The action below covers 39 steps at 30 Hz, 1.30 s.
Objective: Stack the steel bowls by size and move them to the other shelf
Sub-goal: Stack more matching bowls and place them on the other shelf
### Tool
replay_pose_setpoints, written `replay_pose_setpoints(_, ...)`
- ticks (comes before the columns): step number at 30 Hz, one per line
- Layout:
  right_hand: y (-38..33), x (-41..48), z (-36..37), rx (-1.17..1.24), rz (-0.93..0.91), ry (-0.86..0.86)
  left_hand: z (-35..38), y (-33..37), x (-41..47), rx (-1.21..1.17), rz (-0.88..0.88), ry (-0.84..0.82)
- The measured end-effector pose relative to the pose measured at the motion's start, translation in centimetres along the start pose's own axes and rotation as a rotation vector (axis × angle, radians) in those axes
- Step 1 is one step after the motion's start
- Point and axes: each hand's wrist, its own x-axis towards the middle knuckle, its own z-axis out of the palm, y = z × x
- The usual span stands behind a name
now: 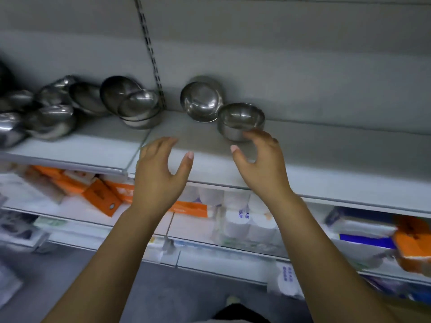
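Head view: left grip [161,173] and right grip [261,164], both spread, over the shelf [326,159]. Right fingertips [251,134] reach the upright bowl [241,120]; tilted bowl [201,101] leans just behind. Other bowls [128,101] crowd the left.

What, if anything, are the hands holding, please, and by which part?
Nothing is held: the left hand and right hand are both open, the right one close to the upright steel bowl.

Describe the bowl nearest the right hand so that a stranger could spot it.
Find the grey top shelf and the slotted strip on its back wall. Right of the strip, beyond the right hand, stands the upright bowl, mouth up. Its neighbour, the tilted bowl, rests on edge facing outward.
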Motion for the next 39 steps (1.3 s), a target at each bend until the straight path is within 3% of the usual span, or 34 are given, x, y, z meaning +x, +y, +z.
replay_pose_setpoints(12, -4.9, 8.9, 8.4, -0.059, -0.269, -0.202, -4.5, -6.8, 4.4, 0.059, -0.270, 0.205)
replay_pose_setpoints(15, -5.0, 12.1, 9.2, -0.151, -0.266, -0.112, -4.0, -7.9, 6.5, 0.040, -0.298, 0.171)
replay_pose_setpoints(21, -5.9, 16.2, 10.5, -0.420, -0.310, -0.040, -2.3, -11.8, 11.0, 0.155, -0.119, 0.127)
replay_pose_setpoints(25, -6.3, 18.4, 11.1, -0.470, -0.216, 0.008, -1.3, -13.8, 13.0, 0.208, 0.028, 0.086)
replay_pose_setpoints(30, -6.2, 19.8, 11.2, -0.521, -0.140, 0.057, -0.5, -13.8, 14.6, 0.004, 0.310, 0.165)
replay_pose_setpoints(33, -6.1, 19.9, 10.5, -0.429, -0.134, 0.134, 0.1, -12.1, 15.1, -0.146, 0.393, 0.147)
replay_pose_setpoints(35, -6.1, 19.5, 9.7, -0.281, -0.115, 0.238, 0.8, -10.8, 15.4, -0.253, 0.360, 0.078)
replay_pose_setpoints(39, -6.0, 18.4, 6.7, -0.144, -0.018, 0.334, 2.1, -7.6, 16.1, -0.436, 0.116, -0.075)
